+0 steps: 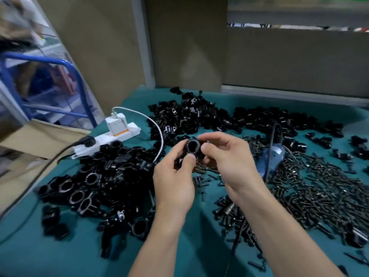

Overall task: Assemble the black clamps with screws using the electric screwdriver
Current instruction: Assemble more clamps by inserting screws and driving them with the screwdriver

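While both hands are hovering over the green table cover [40, 246], the left hand [173, 176] is pinching a black clamp [192, 147] between thumb and curled fingers, and the right hand [229, 162] is gripping its other side with bent fingers. Heaps of clamps [89, 184] are lying to the left, loose screws [319, 192] are spreading out on the right, and the blue electric screwdriver [273, 158] is lying just beside the right hand.

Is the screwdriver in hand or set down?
Down. The screwdriver lies on the cloth; left hand and right hand hold a clamp.
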`<state>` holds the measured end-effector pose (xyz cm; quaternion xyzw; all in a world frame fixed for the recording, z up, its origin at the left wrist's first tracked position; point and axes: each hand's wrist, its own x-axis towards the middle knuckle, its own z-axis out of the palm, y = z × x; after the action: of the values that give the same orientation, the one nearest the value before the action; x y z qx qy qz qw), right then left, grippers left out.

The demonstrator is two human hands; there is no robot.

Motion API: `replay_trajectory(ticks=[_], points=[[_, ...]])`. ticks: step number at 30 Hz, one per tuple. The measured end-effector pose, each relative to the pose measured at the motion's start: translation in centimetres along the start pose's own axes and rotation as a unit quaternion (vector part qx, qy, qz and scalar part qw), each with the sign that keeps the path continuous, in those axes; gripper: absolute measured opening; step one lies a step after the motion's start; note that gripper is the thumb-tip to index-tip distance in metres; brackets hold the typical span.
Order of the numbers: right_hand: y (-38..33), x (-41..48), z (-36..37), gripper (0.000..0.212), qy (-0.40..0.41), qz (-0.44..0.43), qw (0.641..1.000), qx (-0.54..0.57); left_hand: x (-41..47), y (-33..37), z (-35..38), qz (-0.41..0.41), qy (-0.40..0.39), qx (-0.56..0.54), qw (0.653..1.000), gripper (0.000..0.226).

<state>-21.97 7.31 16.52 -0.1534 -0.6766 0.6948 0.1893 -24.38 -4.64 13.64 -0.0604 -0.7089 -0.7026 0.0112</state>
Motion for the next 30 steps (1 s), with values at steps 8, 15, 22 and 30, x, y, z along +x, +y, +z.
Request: replay_trajectory(ticks=[8, 15, 22, 30], points=[[-4.2, 3.6, 13.6, 0.019, -0.226, -0.099, 0.949, -0.196, 1.8, 1.7, -4.8, -0.141, 0.231, -0.352, 0.896, 0.038], [-1.8, 4.3, 20.5, 0.054, -0.362, -0.246, 0.750, -0.496, 2.6, 0.8, -7.5, -0.198, 0.238, -0.363, 0.879, 0.040], [-1.1, 4.7, 19.4, 0.047, -0.371, -0.161, 0.798, -0.446, 2.4, -1.0, -8.1, -0.143, 0.207, -0.271, 0.929, 0.044], [-1.2, 8.3, 9.2, 0.020, -0.103, -0.049, 0.928, -0.356, 4.6, 0.0, -4.0, -0.046, 0.144, -0.205, 0.967, 0.030]])
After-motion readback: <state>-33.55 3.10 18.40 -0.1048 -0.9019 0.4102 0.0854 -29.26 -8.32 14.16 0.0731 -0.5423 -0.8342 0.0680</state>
